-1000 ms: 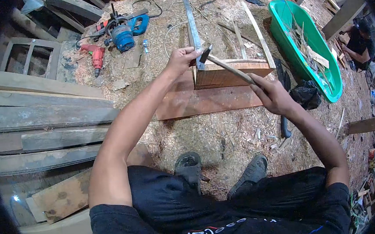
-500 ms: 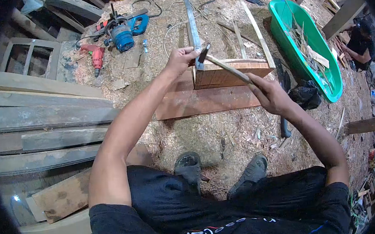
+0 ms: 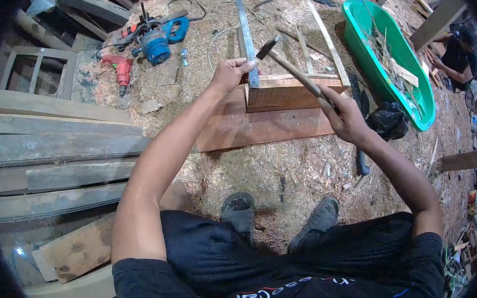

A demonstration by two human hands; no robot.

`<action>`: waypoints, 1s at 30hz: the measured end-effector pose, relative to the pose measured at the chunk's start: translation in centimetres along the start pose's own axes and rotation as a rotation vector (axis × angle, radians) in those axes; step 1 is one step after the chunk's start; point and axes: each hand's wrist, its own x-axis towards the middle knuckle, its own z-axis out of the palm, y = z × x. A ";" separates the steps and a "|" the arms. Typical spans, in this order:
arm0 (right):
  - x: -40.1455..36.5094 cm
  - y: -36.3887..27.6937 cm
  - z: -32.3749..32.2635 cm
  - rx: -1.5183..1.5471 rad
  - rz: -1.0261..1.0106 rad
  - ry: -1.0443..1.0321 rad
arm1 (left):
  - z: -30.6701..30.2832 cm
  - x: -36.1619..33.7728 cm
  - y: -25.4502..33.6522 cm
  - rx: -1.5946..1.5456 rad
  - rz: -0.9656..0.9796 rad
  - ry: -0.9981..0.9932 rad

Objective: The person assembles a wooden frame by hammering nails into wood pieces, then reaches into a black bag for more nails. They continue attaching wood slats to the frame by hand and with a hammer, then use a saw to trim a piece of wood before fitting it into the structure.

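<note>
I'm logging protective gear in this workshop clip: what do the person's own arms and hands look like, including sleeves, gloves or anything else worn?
Both arms are bare from above the elbow down. The left hand and right hand wear no gloves, and no watch or band shows on either wrist. The left sleeve and right sleeve are short, black and plain.

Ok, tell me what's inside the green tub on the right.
The green tub holds a loose bundle of thin sticks and a pale flat wood offcut. The tub floor beneath them is covered, so anything smaller underneath cannot be seen.
</note>
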 end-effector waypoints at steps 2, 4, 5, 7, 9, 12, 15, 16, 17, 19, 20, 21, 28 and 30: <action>0.1 1.0 0.4 -0.038 -0.021 -0.011 | 0.1 0.1 0.2 0.002 0.013 -0.004; 0.1 1.3 0.7 -0.066 0.000 -0.036 | -0.3 0.0 -0.1 0.062 0.031 -0.020; 0.0 1.4 0.8 -0.046 0.017 -0.044 | -0.3 0.2 -0.3 0.038 0.030 -0.012; 0.0 1.3 0.9 -0.018 -0.022 -0.024 | -0.1 0.1 -0.2 0.007 0.010 0.000; 0.3 1.1 1.2 0.002 -0.136 0.039 | 0.1 0.1 0.2 -0.012 -0.006 0.013; 0.2 0.3 0.4 0.013 0.020 -0.060 | 0.6 -0.3 0.7 -0.089 -0.004 0.058; 0.0 1.4 1.3 0.020 -0.098 0.035 | 0.6 -0.2 0.7 -0.131 0.042 0.080; 0.0 1.5 1.2 0.012 -0.083 0.020 | 0.2 0.1 0.6 -0.046 0.050 0.048; -0.1 1.5 1.1 0.004 -0.068 0.004 | 0.0 0.3 0.4 0.039 0.058 0.015; -0.2 1.2 1.0 -0.005 -0.069 -0.008 | 0.3 0.0 0.5 -0.049 0.052 0.017; -0.1 1.0 1.0 -0.007 -0.087 -0.005 | 0.5 -0.2 0.5 -0.092 0.050 0.019; 0.0 0.9 0.9 -0.008 -0.105 -0.002 | 0.6 -0.2 0.5 -0.125 0.048 0.031; -0.2 1.4 0.7 -0.010 -0.022 -0.059 | 1.2 -1.0 0.9 -0.217 -0.002 0.139; -0.3 1.5 0.6 -0.004 0.011 -0.073 | 1.4 -1.0 0.8 -0.204 0.003 0.138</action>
